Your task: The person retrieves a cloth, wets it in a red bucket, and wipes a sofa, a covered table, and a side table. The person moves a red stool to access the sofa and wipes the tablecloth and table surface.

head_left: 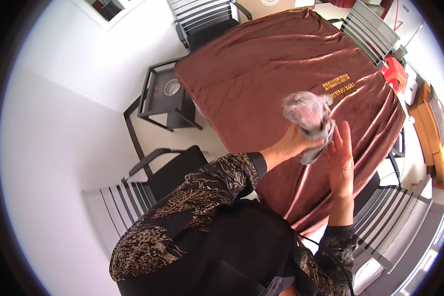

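Note:
My left hand (296,142) grips a bunched grey and pinkish cloth (308,111), which is blurred and hangs together in a crumpled bundle above the table. Close by on the right, my right hand (340,159) is raised with its fingers extended and apart; its fingertips are beside the bundle, and whether they touch it I cannot tell. Beneath both hands lies a shiny brown-red tablecloth (251,92) with yellow writing, wrinkled along its right side and draped over the table's edge.
Slatted chairs with black seats stand at the upper left (207,29), upper right (370,31), lower left (174,174) and lower right (392,218). A black side table (161,111) is left of the table. A red plastic stool (394,74) stands right.

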A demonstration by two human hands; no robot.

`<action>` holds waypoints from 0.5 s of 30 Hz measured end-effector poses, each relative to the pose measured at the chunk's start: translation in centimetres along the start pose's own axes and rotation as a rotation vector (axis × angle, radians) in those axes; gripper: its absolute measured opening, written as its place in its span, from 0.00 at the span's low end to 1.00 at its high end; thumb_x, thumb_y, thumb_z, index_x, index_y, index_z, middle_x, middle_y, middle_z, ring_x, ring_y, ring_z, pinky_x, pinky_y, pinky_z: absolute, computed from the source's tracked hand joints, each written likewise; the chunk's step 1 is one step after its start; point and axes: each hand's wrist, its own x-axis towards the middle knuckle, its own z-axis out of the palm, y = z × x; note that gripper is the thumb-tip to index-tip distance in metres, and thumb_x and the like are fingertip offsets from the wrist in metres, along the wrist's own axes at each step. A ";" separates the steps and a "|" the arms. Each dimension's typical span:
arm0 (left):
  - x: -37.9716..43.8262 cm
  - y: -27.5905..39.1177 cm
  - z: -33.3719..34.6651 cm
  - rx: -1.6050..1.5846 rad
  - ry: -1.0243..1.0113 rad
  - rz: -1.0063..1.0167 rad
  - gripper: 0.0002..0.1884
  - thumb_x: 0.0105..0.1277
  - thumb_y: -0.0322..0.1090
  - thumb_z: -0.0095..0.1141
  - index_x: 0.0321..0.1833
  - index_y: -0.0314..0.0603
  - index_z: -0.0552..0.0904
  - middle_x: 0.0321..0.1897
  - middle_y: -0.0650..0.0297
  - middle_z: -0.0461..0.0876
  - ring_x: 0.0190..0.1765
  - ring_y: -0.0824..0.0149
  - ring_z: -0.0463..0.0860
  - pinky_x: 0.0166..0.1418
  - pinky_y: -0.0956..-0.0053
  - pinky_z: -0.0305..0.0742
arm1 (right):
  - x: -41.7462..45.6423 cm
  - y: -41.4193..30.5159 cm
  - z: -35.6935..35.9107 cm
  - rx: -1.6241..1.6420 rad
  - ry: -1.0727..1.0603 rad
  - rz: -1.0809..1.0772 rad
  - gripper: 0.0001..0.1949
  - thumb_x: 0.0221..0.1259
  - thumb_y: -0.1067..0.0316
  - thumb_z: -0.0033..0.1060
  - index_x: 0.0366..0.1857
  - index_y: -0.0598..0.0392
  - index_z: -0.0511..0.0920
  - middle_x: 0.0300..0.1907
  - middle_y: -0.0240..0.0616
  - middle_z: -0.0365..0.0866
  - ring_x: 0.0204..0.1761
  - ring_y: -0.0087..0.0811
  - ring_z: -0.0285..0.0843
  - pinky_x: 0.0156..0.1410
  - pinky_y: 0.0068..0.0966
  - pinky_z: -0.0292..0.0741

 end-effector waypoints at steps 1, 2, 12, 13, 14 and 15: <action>1.4 0.8 -1.1 -0.219 0.053 -0.084 0.38 0.48 0.39 0.73 0.62 0.35 0.69 0.57 0.55 0.74 0.60 0.62 0.75 0.62 0.65 0.71 | 0.9 0.8 1.1 -0.007 0.042 -0.031 0.43 0.63 0.34 0.45 0.74 0.51 0.46 0.68 0.44 0.62 0.64 0.34 0.65 0.66 0.28 0.61; 2.7 0.5 -2.8 -0.134 0.128 -0.028 0.29 0.51 0.34 0.70 0.55 0.34 0.74 0.52 0.58 0.78 0.51 0.67 0.80 0.56 0.71 0.75 | 1.9 2.0 1.1 0.072 0.224 -0.025 0.39 0.67 0.36 0.38 0.73 0.52 0.49 0.69 0.44 0.62 0.62 0.32 0.66 0.64 0.28 0.63; 8.4 5.9 -32.6 1.340 0.086 -0.289 0.14 0.62 0.43 0.55 0.47 0.47 0.80 0.41 0.55 0.79 0.43 0.51 0.80 0.42 0.59 0.77 | 2.9 16.9 -0.6 -1.831 0.322 0.128 0.29 0.58 0.55 0.53 0.66 0.50 0.66 0.72 0.44 0.56 0.72 0.45 0.52 0.71 0.45 0.50; 8.2 6.2 -39.3 1.519 0.197 -0.004 0.15 0.63 0.45 0.54 0.46 0.45 0.80 0.42 0.53 0.81 0.46 0.50 0.81 0.43 0.60 0.77 | 3.2 16.5 0.0 -1.836 0.319 0.192 0.29 0.58 0.56 0.53 0.66 0.50 0.67 0.72 0.44 0.57 0.72 0.45 0.53 0.71 0.45 0.50; 11.1 9.9 -41.0 1.371 0.202 -0.239 0.17 0.59 0.44 0.55 0.48 0.44 0.80 0.46 0.52 0.81 0.47 0.52 0.81 0.45 0.60 0.77 | 3.2 16.2 -0.5 -1.856 0.341 0.177 0.29 0.58 0.56 0.53 0.66 0.50 0.67 0.72 0.44 0.57 0.72 0.45 0.53 0.71 0.45 0.50; 10.2 9.3 -48.1 1.407 0.304 0.064 0.20 0.55 0.43 0.57 0.50 0.45 0.79 0.47 0.51 0.81 0.45 0.52 0.82 0.46 0.59 0.77 | 3.5 16.5 -0.1 -1.827 0.321 0.141 0.29 0.58 0.57 0.53 0.65 0.50 0.67 0.71 0.44 0.57 0.72 0.45 0.53 0.71 0.45 0.51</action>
